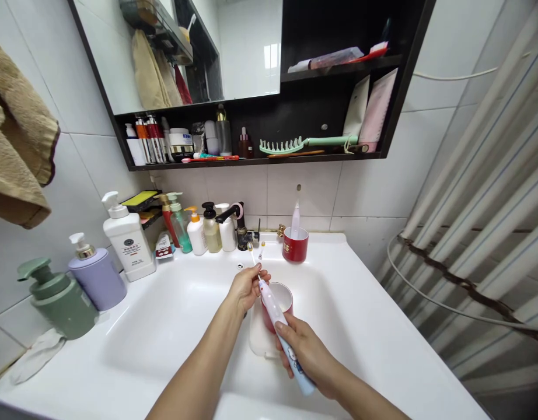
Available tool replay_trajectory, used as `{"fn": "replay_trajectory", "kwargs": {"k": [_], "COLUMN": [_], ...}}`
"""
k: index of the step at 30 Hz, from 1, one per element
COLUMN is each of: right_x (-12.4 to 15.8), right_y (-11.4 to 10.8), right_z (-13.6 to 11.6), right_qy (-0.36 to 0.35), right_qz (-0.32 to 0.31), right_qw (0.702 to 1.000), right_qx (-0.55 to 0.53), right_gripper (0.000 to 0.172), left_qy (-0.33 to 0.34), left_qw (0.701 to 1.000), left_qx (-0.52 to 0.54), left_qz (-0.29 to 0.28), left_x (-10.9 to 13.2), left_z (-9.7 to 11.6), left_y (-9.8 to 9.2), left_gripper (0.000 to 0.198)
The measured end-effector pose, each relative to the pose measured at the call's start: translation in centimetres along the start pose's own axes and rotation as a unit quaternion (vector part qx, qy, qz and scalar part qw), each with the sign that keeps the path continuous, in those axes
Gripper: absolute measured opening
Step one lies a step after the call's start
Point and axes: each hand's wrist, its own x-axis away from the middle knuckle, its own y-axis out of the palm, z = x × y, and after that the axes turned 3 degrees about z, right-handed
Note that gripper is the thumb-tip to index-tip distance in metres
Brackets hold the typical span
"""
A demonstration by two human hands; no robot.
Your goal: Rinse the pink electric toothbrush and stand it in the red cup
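Note:
An electric toothbrush [275, 312] with a pinkish-white and pale blue handle slants over the sink. My right hand [310, 353] is wrapped round the lower part of its handle. At the upper end, the fingers of my left hand [247, 287] pinch the thin neck of the white brush head [251, 251]. Beneath the toothbrush, a red cup [286, 294] with a white inside stands in the basin, partly hidden by the handle and my right hand. It appears to rest on a whitish flat piece [257, 344].
Behind the basin [173, 326] are a black faucet [240, 224], a loose brush head [262, 251] and another red cup [295, 249] holding a second toothbrush [296, 220]. Several pump bottles line the left and back edges. A dark cabinet shelf [251, 161] hangs above.

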Motion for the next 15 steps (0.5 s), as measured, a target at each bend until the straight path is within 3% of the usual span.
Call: {"fn": "replay_trajectory", "kwargs": {"k": [5,9,15], "right_x": [-0.1,-0.2,-0.2], "right_y": [0.3,0.4,0.1], "right_z": [0.3,0.4,0.3], "right_qy": [-0.018,-0.024,-0.003], "right_qz": [0.037,0.053,0.021], "right_qw": [0.999,0.998,0.999], "right_qx": [0.036,0.034,-0.033], "right_gripper": [0.022,0.020,0.022], "left_qy": [-0.003,-0.016,-0.023], "left_qw": [1.000,1.000,0.999], "left_qx": [-0.021,-0.022,-0.042], "left_qz": [0.017,-0.003,-0.018], "left_x": [-0.1,-0.4,-0.3], "left_z": [-0.6,-1.1,-1.4], "left_y": [0.2,0.1,0.2], "left_gripper": [0.010,0.012,0.012]}}
